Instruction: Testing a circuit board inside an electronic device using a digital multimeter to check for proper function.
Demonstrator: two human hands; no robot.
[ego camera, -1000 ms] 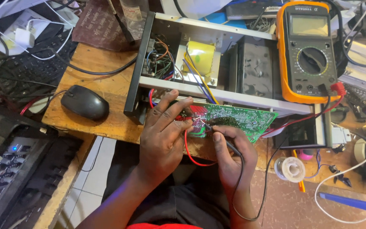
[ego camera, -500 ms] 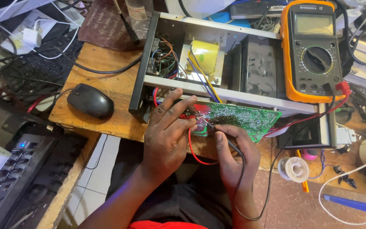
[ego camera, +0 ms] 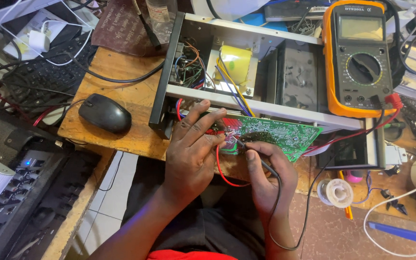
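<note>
A green circuit board [ego camera: 278, 135] juts out from an opened metal chassis [ego camera: 266, 103] at the desk's front edge. My left hand [ego camera: 191, 149] rests on the board's left end, its fingers pinching a red probe with a red lead [ego camera: 222, 168]. My right hand [ego camera: 266, 168] holds a black probe [ego camera: 253, 155] like a pen, tip touching the board beside the left fingers. An orange multimeter [ego camera: 359, 58] lies on the chassis at the right, its leads running down to the probes.
A black mouse [ego camera: 104, 113] sits on the wooden desk [ego camera: 116, 86] to the left. A black keyboard [ego camera: 44, 77] and cables lie further left. A solder spool [ego camera: 335, 192] and small parts sit at the lower right. A yellow transformer [ego camera: 234, 62] is inside the chassis.
The view has shifted slightly. Both hands stay on the board with the probes, almost unmoved.
</note>
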